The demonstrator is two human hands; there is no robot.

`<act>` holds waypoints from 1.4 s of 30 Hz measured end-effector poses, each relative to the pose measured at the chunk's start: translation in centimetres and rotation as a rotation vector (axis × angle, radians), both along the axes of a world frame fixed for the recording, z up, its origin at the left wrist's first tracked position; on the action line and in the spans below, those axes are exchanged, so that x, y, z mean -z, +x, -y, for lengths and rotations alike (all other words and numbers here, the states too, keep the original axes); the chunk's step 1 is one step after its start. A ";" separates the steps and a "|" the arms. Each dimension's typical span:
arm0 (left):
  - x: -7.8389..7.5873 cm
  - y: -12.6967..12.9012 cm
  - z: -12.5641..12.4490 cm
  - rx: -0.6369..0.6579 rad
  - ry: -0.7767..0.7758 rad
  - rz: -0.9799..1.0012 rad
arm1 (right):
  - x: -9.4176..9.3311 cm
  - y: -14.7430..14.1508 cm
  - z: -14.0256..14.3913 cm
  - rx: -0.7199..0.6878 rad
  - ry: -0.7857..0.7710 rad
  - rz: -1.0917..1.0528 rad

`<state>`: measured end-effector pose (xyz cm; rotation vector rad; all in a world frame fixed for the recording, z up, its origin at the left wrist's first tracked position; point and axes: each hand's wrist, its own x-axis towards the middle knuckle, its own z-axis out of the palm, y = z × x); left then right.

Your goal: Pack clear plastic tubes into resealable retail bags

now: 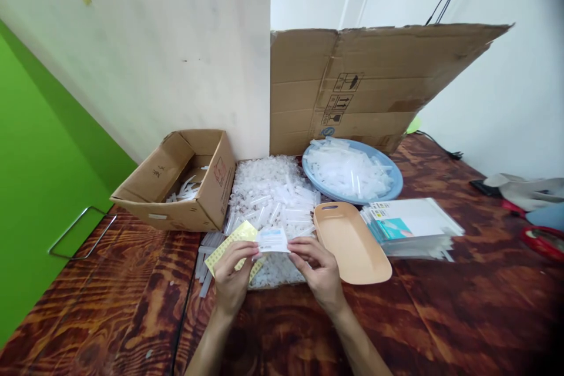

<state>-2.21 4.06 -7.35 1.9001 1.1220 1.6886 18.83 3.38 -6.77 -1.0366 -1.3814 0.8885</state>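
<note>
Between my two hands is a small white printed card [272,241] with a bluish band and lines of small text. My left hand [232,270] pinches its left end, and my right hand [318,270] pinches its right end. A yellow sheet with rows of small dots [220,249] shows behind and beside my left hand; whether that hand also grips it, I cannot tell. Below and beyond the card spreads a heap of clear plastic pieces [268,188], with longer translucent strips on top. More strips [206,267] lie left of the heap.
An open cardboard box [207,202] with white strips stands at the left. To the right are a blue basin [397,182] heaped with translucent strips, a tan tray [352,244] and a stack of printed clear packets [408,229]. A white board [176,59] and a cardboard sheet [379,76] stand behind.
</note>
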 end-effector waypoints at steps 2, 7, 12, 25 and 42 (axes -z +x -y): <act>0.7 -0.4 0.8 0.031 0.044 -0.073 | 1.3 0.1 0.7 -0.057 -0.223 -0.164; 2.7 -1.4 3.2 0.126 0.093 -0.266 | 3.5 -0.3 2.4 -0.166 -0.575 -0.428; 3.9 -2.4 4.9 0.204 -0.021 -0.307 | 4.3 -0.3 2.9 -0.169 -0.609 -0.401; 2.6 -1.4 6.0 0.200 -0.565 -0.146 | 4.2 1.2 3.6 -0.107 -0.513 -0.208; 2.4 -0.3 8.0 0.195 -0.781 -0.089 | 5.0 1.7 7.7 0.016 -0.440 -0.039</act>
